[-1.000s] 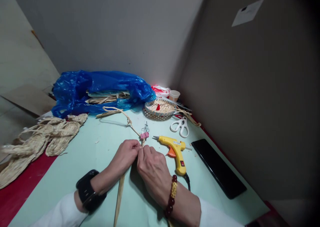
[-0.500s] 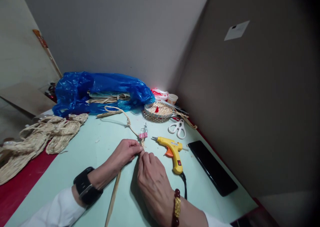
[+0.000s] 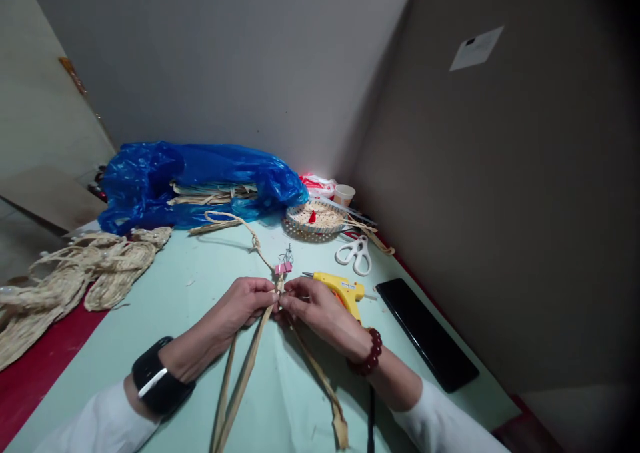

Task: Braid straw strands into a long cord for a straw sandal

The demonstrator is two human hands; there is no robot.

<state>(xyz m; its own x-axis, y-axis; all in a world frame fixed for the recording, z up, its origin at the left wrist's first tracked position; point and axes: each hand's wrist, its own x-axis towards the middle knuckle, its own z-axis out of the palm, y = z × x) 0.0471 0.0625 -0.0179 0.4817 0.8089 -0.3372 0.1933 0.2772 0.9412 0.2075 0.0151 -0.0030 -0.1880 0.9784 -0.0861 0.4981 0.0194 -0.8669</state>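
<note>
My left hand (image 3: 254, 300) and my right hand (image 3: 311, 301) meet at a short braid (image 3: 281, 284) of pale straw strips just below a pink binder clip (image 3: 283, 268). Thumb and fingers of each hand are pinched on the strips at the braid's lower end. Two flat straw strips (image 3: 249, 360) trail toward me under the left hand, and another strip (image 3: 320, 376) hangs down below the right. A thin twisted straw cord (image 3: 255, 241) runs from the clip toward the back left. Behind my right hand lies a yellow glue gun (image 3: 345, 286), its handle partly covered.
White-handled scissors (image 3: 355, 254) and a black phone-like slab (image 3: 427, 333) lie at the right. A round woven basket (image 3: 316, 217), paper cup (image 3: 344, 194) and blue plastic bag (image 3: 210, 166) of straw are at the back. Woven straw soles (image 3: 117, 273) sit at the left edge.
My right hand has swung outward to the right and turned, uncovering straw strips below the braid and covering the glue gun's handle. The left hand stays near the braid.
</note>
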